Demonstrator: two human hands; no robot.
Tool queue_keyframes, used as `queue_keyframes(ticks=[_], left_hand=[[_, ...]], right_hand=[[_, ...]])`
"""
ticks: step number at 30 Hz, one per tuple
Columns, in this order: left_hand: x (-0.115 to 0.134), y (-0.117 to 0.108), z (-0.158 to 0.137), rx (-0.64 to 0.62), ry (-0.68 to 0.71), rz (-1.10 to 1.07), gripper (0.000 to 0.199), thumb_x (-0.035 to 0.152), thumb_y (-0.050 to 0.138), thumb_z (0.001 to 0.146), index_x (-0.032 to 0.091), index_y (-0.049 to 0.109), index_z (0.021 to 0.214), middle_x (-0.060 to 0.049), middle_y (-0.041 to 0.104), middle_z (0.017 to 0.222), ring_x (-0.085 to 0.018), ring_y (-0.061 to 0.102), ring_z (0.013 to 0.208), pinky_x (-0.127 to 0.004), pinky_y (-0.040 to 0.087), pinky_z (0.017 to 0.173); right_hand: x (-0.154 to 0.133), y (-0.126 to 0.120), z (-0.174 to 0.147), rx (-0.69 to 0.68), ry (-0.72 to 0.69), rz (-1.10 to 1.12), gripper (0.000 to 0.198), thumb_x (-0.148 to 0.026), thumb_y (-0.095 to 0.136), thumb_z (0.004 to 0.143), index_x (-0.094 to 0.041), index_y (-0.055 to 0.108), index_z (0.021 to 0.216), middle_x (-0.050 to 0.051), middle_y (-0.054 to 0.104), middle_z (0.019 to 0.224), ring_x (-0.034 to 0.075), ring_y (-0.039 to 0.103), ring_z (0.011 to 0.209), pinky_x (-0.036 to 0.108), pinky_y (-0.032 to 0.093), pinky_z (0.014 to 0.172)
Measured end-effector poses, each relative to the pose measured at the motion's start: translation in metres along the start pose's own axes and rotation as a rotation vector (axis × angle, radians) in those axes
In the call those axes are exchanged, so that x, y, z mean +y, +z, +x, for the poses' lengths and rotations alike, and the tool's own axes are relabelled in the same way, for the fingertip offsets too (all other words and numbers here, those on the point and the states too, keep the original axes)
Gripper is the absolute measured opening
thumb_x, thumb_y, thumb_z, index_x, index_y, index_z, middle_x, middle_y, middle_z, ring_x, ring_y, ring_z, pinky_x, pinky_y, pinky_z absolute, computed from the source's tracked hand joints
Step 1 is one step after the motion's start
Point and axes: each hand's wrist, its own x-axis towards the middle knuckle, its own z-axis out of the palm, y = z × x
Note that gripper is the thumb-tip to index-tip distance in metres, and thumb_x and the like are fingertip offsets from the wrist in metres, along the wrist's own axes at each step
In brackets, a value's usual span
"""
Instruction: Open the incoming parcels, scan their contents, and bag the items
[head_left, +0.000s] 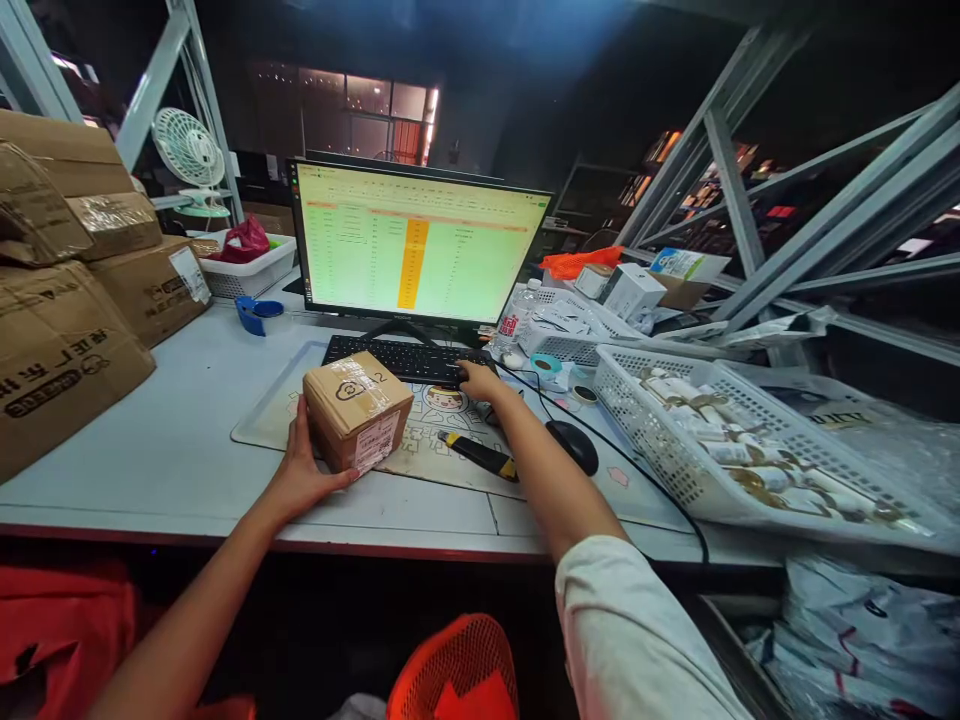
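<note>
My left hand (304, 470) grips a small cardboard box (356, 405) at its lower left corner, thumb along the bottom front edge and fingers on the left side. The box is taped, has a dark mark on top and a printed label on its front. My right hand (480, 382) is over the right end of the black keyboard (397, 358), holding nothing, with a finger stretched out onto the keys. Its other fingers are partly hidden. A yellow and black utility knife (480, 455) lies on the desk mat (420, 462), left of my right forearm.
Behind the keyboard stands a lit monitor (420, 240) showing a spreadsheet. A black mouse (572, 446) and its cable lie right of my forearm. White baskets (652, 440) of small packed items stand at right. Large cartons (67, 350) are stacked at left, near a blue tape dispenser (257, 312).
</note>
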Motion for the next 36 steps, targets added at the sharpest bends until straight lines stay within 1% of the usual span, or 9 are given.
queue_keyframes(ticks=[7,14,17,20,24,28,31,33,36], left_hand=[[-0.002,0.001,0.001,0.006,0.003,-0.019,0.148,0.050,0.092,0.063,0.037,-0.018,0.162,-0.016,0.016,0.168,-0.038,0.019,0.157,-0.060,0.022,0.126],[-0.001,0.002,-0.003,0.041,0.017,-0.056,0.145,0.049,0.092,0.064,0.035,-0.013,0.163,-0.017,0.018,0.168,-0.038,0.020,0.157,-0.060,0.020,0.126],[0.004,-0.020,-0.001,0.107,-0.037,-0.070,0.143,0.050,0.090,0.067,0.035,-0.014,0.163,-0.017,0.024,0.166,-0.038,0.025,0.155,-0.060,0.024,0.125],[0.017,-0.065,0.012,0.129,-0.037,0.086,0.136,0.055,0.088,0.067,0.032,-0.002,0.166,-0.017,0.034,0.162,-0.041,0.034,0.150,-0.062,0.028,0.122],[0.043,-0.115,0.041,-0.136,0.057,0.387,0.122,0.064,0.087,0.062,0.030,0.028,0.164,-0.013,0.045,0.157,-0.045,0.038,0.146,-0.063,0.031,0.121],[0.054,-0.118,0.061,-0.308,0.104,0.361,0.121,0.064,0.088,0.062,0.030,0.031,0.162,-0.011,0.033,0.166,-0.044,0.024,0.154,-0.062,0.023,0.125],[0.044,-0.113,0.057,-0.276,0.080,0.197,0.124,0.063,0.088,0.064,0.030,0.023,0.165,-0.010,0.017,0.172,-0.041,0.013,0.158,-0.060,0.015,0.128],[0.031,-0.113,0.049,-0.225,0.051,0.021,0.126,0.065,0.086,0.066,0.031,0.016,0.166,-0.010,0.012,0.173,-0.040,0.013,0.158,-0.058,0.018,0.128],[0.011,-0.112,0.041,-0.197,-0.007,-0.206,0.142,0.072,0.087,0.059,0.030,0.005,0.167,-0.015,0.009,0.173,-0.042,0.013,0.158,-0.057,0.022,0.127]], right_hand=[[-0.014,0.000,0.002,0.027,0.032,-0.071,0.069,-0.017,0.056,0.088,-0.020,0.043,0.156,0.015,0.066,0.136,0.031,0.061,0.127,0.043,0.047,0.108],[-0.046,-0.009,-0.011,-0.011,-0.005,-0.093,0.063,-0.022,0.054,0.093,-0.017,0.045,0.155,0.018,0.066,0.134,0.031,0.063,0.123,0.041,0.049,0.103],[-0.051,-0.014,-0.045,-0.025,-0.057,-0.093,0.050,-0.027,0.052,0.097,-0.018,0.055,0.145,0.016,0.069,0.128,0.029,0.065,0.118,0.038,0.049,0.099],[-0.041,-0.012,-0.095,-0.099,-0.121,-0.102,0.044,-0.040,0.061,0.094,-0.018,0.064,0.133,0.014,0.072,0.123,0.029,0.067,0.111,0.037,0.050,0.094],[-0.024,-0.004,-0.148,-0.204,-0.206,-0.133,0.052,-0.044,0.068,0.090,-0.017,0.064,0.134,0.016,0.069,0.127,0.032,0.066,0.113,0.038,0.049,0.095],[-0.024,-0.001,-0.159,-0.205,-0.188,-0.152,0.046,-0.024,0.059,0.093,-0.014,0.061,0.138,0.019,0.066,0.132,0.033,0.064,0.121,0.037,0.047,0.100],[-0.029,0.000,-0.152,-0.148,-0.156,-0.024,0.043,-0.021,0.047,0.097,-0.012,0.061,0.136,0.019,0.069,0.127,0.032,0.065,0.118,0.039,0.048,0.100],[-0.035,-0.001,-0.147,-0.109,-0.154,0.172,0.043,-0.018,0.040,0.097,-0.013,0.061,0.134,0.016,0.072,0.120,0.029,0.068,0.113,0.037,0.050,0.097],[-0.050,-0.002,-0.142,-0.183,-0.131,0.574,0.040,-0.021,0.037,0.097,-0.019,0.058,0.131,0.008,0.074,0.097,0.023,0.072,0.087,0.032,0.057,0.077]])
